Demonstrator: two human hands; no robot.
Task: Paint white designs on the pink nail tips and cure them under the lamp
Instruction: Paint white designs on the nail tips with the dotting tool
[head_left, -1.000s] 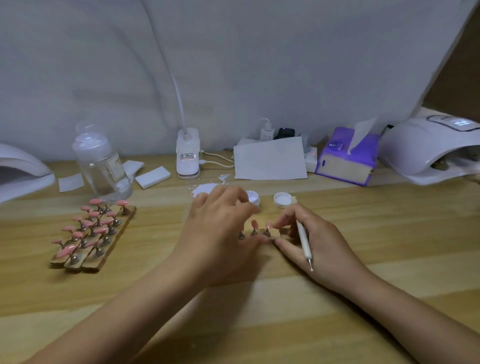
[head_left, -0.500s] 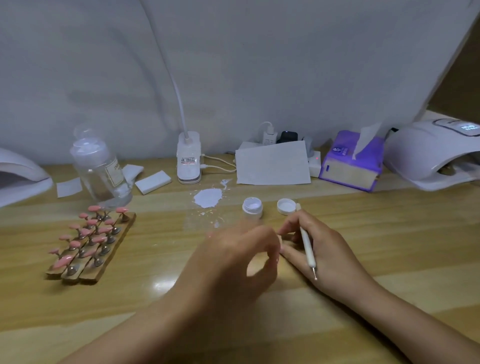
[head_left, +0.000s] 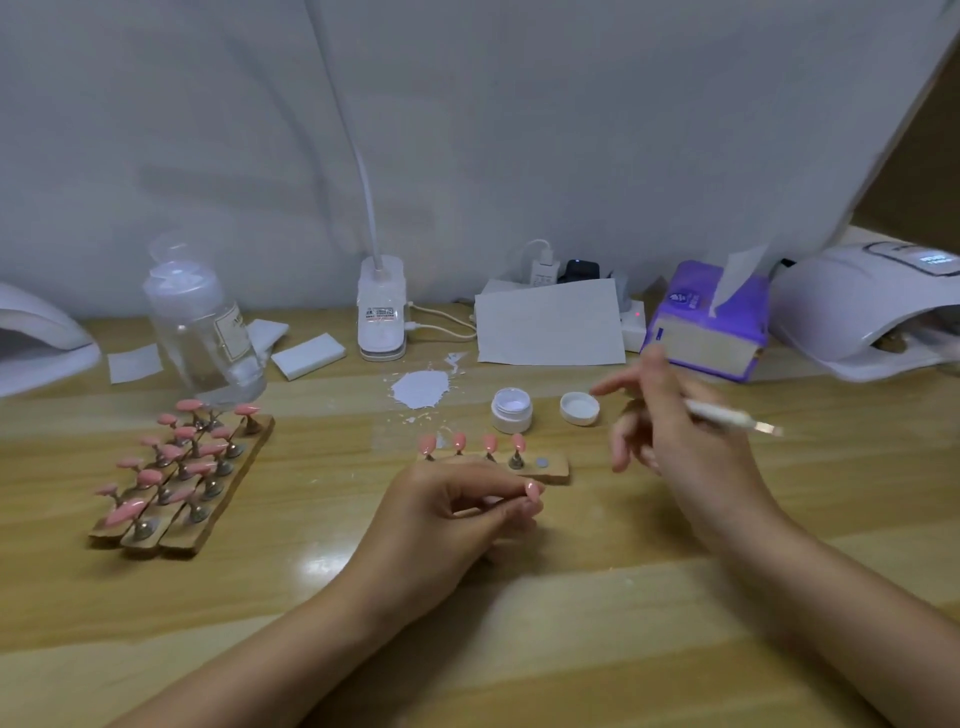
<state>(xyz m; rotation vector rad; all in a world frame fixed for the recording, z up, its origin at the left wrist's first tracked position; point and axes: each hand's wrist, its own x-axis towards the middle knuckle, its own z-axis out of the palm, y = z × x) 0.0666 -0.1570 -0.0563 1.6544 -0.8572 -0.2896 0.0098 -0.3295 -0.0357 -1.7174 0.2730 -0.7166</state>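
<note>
A wooden strip (head_left: 556, 470) lies mid-table with several pink nail tips (head_left: 488, 444) standing on it and one bare magnet at its right end. Just in front of it, my left hand (head_left: 452, 519) pinches a single pink nail tip (head_left: 532, 489) between thumb and fingertips. My right hand (head_left: 670, 436) is raised to the right of the strip and grips a white dotting pen (head_left: 727, 415), tip pointing right. An open white paint jar (head_left: 511, 409) and its lid (head_left: 579, 408) stand behind the strip. A curing lamp (head_left: 857, 306) sits at the far right.
Three more wooden strips of pink tips (head_left: 176, 475) lie at the left. Behind them stands a clear bottle (head_left: 202, 332). White spilled paint (head_left: 421, 387), a desk lamp base (head_left: 382, 314), a paper sheet (head_left: 548, 322), a purple tissue box (head_left: 706, 325) and a second lamp (head_left: 36, 348) line the back.
My left hand has drawn back from the strip toward me, with a pink tip in its fingers. My right hand lifted off the table and swung up and right with the pen.
</note>
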